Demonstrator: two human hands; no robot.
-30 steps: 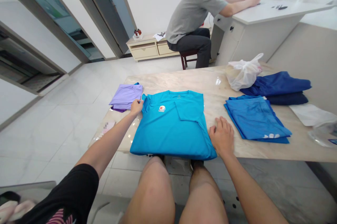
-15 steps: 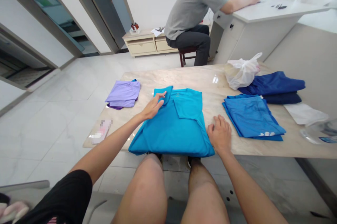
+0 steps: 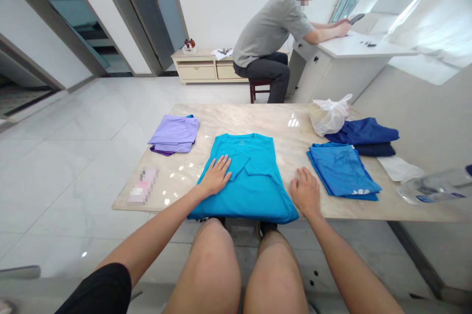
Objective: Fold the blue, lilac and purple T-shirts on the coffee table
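The turquoise shirt (image 3: 243, 205) lies at the near edge of the tabletop (image 3: 275, 119), its sleeves folded inward. It looks light, soft and thin, perhaps a little slippery, likely to crease but not break; the shoulders or side edges would be good places to take hold. The left hand (image 3: 216, 177) lies flat across one sleeve, its grip released, hiding part of the chest. The right hand (image 3: 306, 190) rests just beside the shirt, fingers loosely bent, grasping nothing. The shirt's underside is out of sight and its collar mark too small to read. Farther left, a small item (image 3: 143, 186) is blurred out; the bottle (image 3: 431, 188) at right is partly cut off.
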